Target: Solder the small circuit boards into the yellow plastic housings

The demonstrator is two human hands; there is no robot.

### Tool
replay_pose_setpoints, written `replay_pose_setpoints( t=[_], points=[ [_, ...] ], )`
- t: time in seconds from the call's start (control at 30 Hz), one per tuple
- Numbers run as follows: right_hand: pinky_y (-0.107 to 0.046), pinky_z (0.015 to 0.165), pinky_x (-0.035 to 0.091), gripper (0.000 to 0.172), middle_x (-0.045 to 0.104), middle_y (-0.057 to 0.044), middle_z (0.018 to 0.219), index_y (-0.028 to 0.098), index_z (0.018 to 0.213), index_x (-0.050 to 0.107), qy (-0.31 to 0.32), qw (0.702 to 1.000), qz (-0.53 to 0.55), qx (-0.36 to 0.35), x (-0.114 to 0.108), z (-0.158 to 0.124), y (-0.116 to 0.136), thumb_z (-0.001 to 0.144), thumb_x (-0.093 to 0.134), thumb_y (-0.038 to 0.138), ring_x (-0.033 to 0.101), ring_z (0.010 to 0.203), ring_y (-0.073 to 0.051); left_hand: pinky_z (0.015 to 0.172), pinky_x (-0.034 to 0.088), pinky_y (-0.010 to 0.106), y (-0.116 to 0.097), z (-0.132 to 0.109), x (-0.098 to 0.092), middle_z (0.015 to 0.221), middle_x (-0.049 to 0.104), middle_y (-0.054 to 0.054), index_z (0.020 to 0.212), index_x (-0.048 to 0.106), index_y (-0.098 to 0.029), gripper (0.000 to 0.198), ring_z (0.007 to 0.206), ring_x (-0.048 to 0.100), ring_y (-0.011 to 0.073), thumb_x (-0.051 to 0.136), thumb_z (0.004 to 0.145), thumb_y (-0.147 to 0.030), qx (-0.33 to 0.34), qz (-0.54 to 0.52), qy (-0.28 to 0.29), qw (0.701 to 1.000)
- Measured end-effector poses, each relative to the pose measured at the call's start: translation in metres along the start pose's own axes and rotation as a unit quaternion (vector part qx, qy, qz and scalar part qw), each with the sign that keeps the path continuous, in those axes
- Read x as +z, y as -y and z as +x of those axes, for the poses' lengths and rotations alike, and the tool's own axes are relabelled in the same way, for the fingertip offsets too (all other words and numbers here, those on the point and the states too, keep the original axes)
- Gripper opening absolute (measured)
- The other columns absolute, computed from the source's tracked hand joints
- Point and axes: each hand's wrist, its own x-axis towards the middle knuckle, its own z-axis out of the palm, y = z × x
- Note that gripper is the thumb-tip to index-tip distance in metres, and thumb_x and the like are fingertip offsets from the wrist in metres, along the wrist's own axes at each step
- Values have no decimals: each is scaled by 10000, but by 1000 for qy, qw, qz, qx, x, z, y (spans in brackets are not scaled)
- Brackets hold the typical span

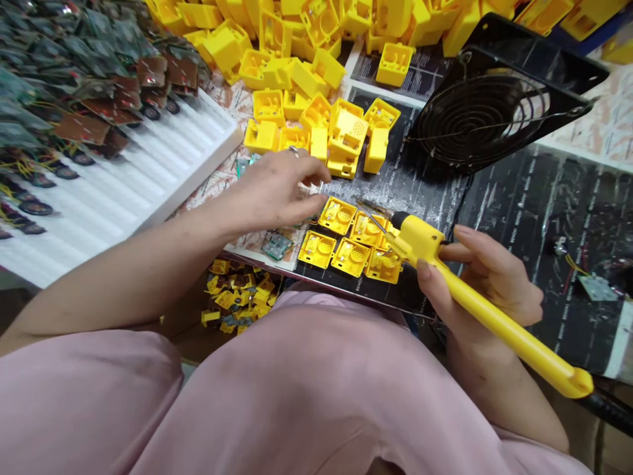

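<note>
My right hand (487, 280) is closed round the handle of a yellow soldering iron (475, 307). Its metal tip points left over a group of several open yellow plastic cases (351, 241) at the bench's near edge. My left hand (279, 191) hovers just left of those cases with its fingers curled and pinched together; what they hold, if anything, is hidden. A ring shows on one finger. A small green circuit board (277, 245) lies below that hand.
A heap of yellow plastic housings (316, 72) fills the back of the bench. A white ribbed tray (123, 178) with circuit boards and wires stands at the left. A black fan (489, 112) leans at the right. More yellow parts (237, 297) lie below the bench.
</note>
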Motion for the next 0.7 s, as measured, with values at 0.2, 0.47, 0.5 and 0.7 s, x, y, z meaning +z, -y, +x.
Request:
replay_pose_setpoints(
  t=[0.2,0.47,0.5,0.7],
  points=[
    [-236,573,616,614,851,8,1138,391,1492,701,-16,998,-24,58,-2,-4,5,921,910,308,794,710,-146,928,553,361,17,-6,6,922,811,53,945,808,-209,373,934,753,239,566,921,-493,-37,-55,-6,998],
    [-342,676,685,567,854,-16,1139,364,1465,731,-13,995,-16,102,-4,-10,10,929,905,294,804,741,-197,925,560,386,6,-12,30,803,769,37,927,799,-223,295,812,722,217,585,892,-423,-42,-96,-23,994],
    [-351,690,691,562,855,-18,1133,363,1463,734,-16,994,-13,105,-4,-11,11,932,902,292,804,739,-201,936,562,391,7,-14,31,810,771,33,919,794,-231,289,822,723,217,587,903,-431,-40,-107,-43,993],
    [-332,680,694,558,847,-18,1158,371,1455,741,-24,995,7,93,-2,-12,9,930,904,278,803,745,-192,835,602,332,12,-21,34,935,812,35,929,762,-217,266,861,742,199,639,925,-452,-46,-237,-134,961]
  ],
)
